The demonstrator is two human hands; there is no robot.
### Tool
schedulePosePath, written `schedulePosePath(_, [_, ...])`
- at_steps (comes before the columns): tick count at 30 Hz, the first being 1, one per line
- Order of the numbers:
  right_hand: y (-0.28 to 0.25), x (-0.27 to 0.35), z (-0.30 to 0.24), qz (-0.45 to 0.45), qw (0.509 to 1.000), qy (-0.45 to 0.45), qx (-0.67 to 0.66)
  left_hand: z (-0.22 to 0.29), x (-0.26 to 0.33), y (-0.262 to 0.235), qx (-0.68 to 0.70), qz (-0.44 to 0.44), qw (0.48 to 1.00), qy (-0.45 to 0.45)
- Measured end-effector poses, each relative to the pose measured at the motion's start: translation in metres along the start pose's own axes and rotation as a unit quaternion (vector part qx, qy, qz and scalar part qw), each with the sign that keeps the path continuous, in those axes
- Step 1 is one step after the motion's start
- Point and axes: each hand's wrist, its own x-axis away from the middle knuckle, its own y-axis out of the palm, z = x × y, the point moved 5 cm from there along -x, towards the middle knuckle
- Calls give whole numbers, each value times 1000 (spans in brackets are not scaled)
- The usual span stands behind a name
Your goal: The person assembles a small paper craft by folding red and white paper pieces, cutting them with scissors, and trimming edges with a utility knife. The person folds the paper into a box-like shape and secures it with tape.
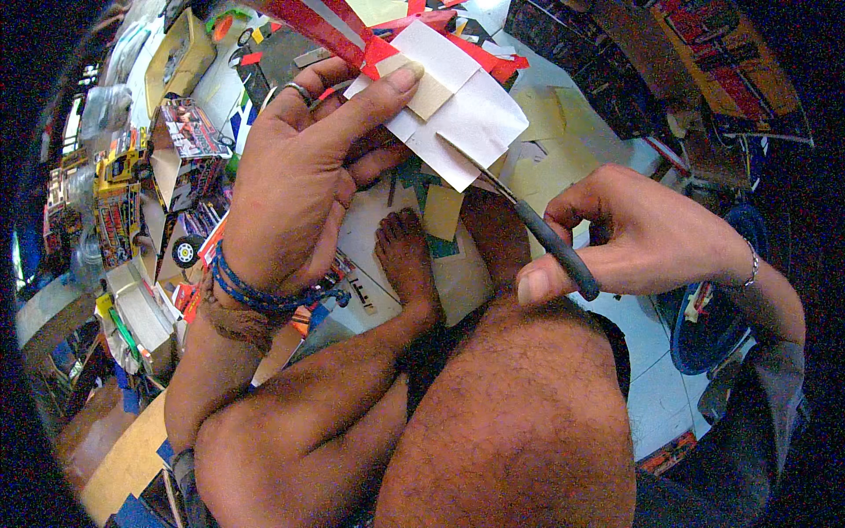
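My left hand (pixel 304 167) pinches a folded piece of white paper (pixel 475 114) between thumb and fingers. A small beige square (pixel 433 93) lies on the paper under the thumb tip, beside a red strip (pixel 327 28) with a pale stripe that runs up and away. In my right hand (pixel 638 233) is a pair of scissors (pixel 554 249) with black handles. Their thin blade lies across the paper's near right part, and the tip ends over the white surface. Whether the blades are parted cannot be made out. My right fingers are partly hidden behind the handle.
Boxes and printed packages (pixel 189 132) crowd the left, with a small black toy wheel (pixel 187 251) among them. A yellowish tray (pixel 180 53) stands at the far left. Beige and red scraps (pixel 443 211) lie on the floor. A dark blue basin (pixel 711 330) sits at the right.
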Motion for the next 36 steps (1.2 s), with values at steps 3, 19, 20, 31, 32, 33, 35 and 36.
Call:
schedulePosePath(3, [-1, 1, 1, 6, 1000, 14, 5, 0, 1, 0, -3, 4, 1000, 1])
schedulePosePath(19, [0, 0, 2, 18, 999, -24, 11, -2, 1, 1, 9, 9, 1000, -11])
schedulePosePath(20, [0, 1, 3, 18, 1000, -17, 9, -2, 1, 1, 9, 11, 1000, -10])
schedulePosePath(31, [1, 0, 3, 15, 1000, 13, -4, -3, 0, 3, 1, 1, 1000, -10])
schedulePosePath(32, [1, -1, 3, 17, 1000, 6, -5, -3, 1, 3, 5, -1, 1000, -7])
schedulePosePath(33, [1, -2, 2, 18, 1000, 0, -5, -3, 1, 2, 5, 1, 1000, -7])
schedulePosePath(35, [2, -2, 2, 19, 1000, -3, -6, -3, 2, 2, 6, 3, 1000, -7])
schedulePosePath(36, [2, -2, 2, 17, 1000, 1, -6, -3, 2, 2, 8, 3, 1000, -8])
